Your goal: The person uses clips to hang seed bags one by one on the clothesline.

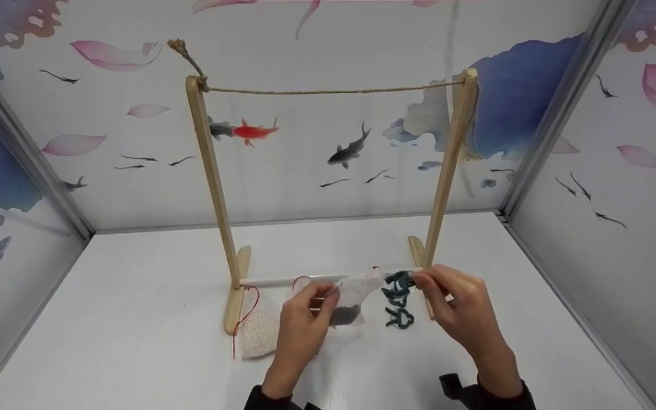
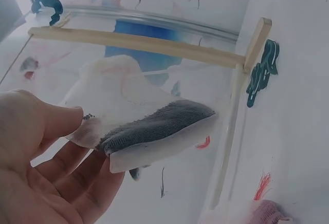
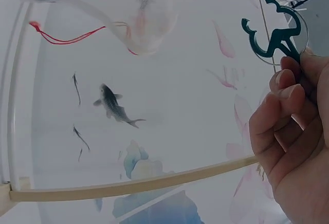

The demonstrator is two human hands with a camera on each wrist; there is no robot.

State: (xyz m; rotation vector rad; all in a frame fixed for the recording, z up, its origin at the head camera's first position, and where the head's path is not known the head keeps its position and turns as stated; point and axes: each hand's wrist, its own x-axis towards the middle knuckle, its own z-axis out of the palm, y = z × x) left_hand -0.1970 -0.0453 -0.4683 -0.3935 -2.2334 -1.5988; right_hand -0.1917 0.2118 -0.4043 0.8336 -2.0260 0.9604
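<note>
While the left hand (image 1: 305,319) pinches a gauzy mesh pouch (image 1: 353,296), the right hand (image 1: 459,310) grips a green plastic clip (image 1: 399,283).

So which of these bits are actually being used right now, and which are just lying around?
In use:
- mesh pouch with dark filling, pinched by the left hand
- green clip, pinched by the right hand

Lying about:
- second green clip on the table
- pouch with pale filling
- wooden rack with its rope
</note>
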